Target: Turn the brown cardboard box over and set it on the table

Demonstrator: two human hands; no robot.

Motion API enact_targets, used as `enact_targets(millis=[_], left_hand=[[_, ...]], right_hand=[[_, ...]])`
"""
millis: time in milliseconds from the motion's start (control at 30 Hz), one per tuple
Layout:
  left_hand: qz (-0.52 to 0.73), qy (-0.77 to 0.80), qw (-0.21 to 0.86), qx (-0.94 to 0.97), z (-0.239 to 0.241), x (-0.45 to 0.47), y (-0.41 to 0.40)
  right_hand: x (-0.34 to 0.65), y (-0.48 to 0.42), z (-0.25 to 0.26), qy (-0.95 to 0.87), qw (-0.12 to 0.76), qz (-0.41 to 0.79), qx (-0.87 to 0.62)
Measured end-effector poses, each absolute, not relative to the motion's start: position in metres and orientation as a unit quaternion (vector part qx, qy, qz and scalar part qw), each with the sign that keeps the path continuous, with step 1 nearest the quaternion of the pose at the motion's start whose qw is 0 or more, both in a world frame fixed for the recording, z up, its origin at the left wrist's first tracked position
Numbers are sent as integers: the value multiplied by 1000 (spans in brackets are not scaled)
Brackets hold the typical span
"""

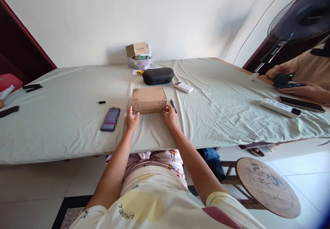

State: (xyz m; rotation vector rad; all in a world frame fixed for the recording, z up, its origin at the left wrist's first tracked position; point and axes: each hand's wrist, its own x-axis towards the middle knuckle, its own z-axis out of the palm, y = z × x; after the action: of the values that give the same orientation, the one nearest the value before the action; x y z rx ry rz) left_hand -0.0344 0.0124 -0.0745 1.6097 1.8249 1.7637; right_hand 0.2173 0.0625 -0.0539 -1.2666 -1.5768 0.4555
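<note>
A small brown cardboard box [149, 99] with drawn patterns lies on the cloth-covered table [64, 119] in front of me. My left hand [132, 118] touches its near left corner. My right hand [169, 115] touches its near right corner. Both hands rest on the cloth with fingers against the box. A black marker [173, 106] lies just right of the box, beside my right hand. Its cap [102, 102] lies apart to the left. A phone [110, 119] lies left of my left hand.
Behind the box sit a black case [158, 76], a white remote [183, 87], a plastic tub [141, 63] and another cardboard box [136, 49]. At right, another person's hands [296, 84] hold a dark object, near a remote [280, 107], a phone [301, 103] and a fan [296, 19]. A wooden stool [266, 186] stands at lower right.
</note>
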Motion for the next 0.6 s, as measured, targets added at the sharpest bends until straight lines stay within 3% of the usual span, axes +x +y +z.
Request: enact_targets(millis=[300, 600], left_hand=[[571, 626, 99, 521, -69, -34, 10], [535, 649, 54, 539, -54, -29, 1]], right_hand=[[217, 60, -49, -643, 500, 197, -545], [218, 57, -50, -642, 486, 168, -568]])
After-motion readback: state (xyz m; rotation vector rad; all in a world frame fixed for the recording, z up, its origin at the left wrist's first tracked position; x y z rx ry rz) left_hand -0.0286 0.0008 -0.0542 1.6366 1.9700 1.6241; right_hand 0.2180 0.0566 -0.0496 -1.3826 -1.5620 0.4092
